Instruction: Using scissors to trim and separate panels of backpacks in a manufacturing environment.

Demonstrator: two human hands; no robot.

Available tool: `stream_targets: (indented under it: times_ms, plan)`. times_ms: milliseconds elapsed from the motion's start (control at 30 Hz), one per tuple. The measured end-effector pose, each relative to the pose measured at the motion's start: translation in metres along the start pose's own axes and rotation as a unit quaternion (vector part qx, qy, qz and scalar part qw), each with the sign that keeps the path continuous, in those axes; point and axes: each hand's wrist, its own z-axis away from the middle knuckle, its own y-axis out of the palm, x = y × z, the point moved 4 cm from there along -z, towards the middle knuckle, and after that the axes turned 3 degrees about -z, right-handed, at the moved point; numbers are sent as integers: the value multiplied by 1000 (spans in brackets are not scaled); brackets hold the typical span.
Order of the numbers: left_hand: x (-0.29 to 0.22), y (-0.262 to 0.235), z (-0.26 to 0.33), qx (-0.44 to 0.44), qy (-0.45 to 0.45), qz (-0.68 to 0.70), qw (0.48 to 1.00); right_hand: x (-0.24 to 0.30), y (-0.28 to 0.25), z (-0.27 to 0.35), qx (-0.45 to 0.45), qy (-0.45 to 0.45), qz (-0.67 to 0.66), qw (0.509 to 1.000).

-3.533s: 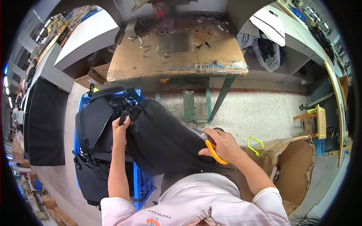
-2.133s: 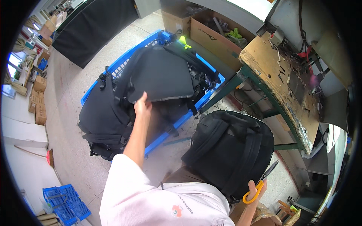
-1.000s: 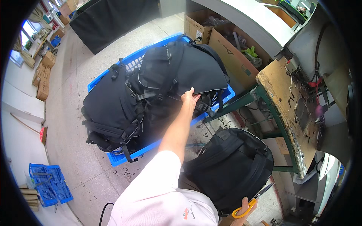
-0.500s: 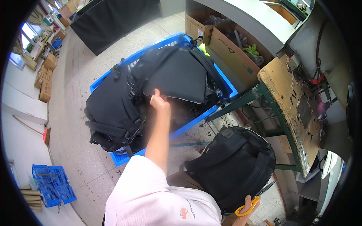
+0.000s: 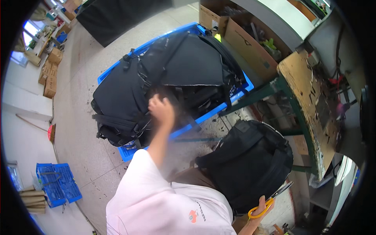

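Our right hand (image 5: pixel 257 216) grips 1 pair of orange-handled scissors (image 5: pixel 270 202) just beside the black backpack (image 5: pixel 248 168) on our lap. Our left hand (image 5: pixel 161 112) (blurred; we can't tell if it holds anything) hangs over the packs (image 5: pixel 124 88) in the blue crate (image 5: pixel 214 118). We'd best angle the blades (image 5: pixel 282 189) off the backpack.

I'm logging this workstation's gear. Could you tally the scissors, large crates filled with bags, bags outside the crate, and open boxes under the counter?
Orange-handled metal scissors: 1
Large blue plastic crate: 1
Black fabric backpack outside it: 1
Open brown cardboard boxes under the white counter: 2
Total: 5
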Motion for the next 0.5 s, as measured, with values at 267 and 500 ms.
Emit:
stream_targets:
  times_ms: [267,500]
  plan:
    - [32,-26,18,-10,223,-120,967,5,11,-18,195,-114,24,974]
    - [-58,21,159,735,-159,479,453,9,3,-9,219,-151,-70,961]
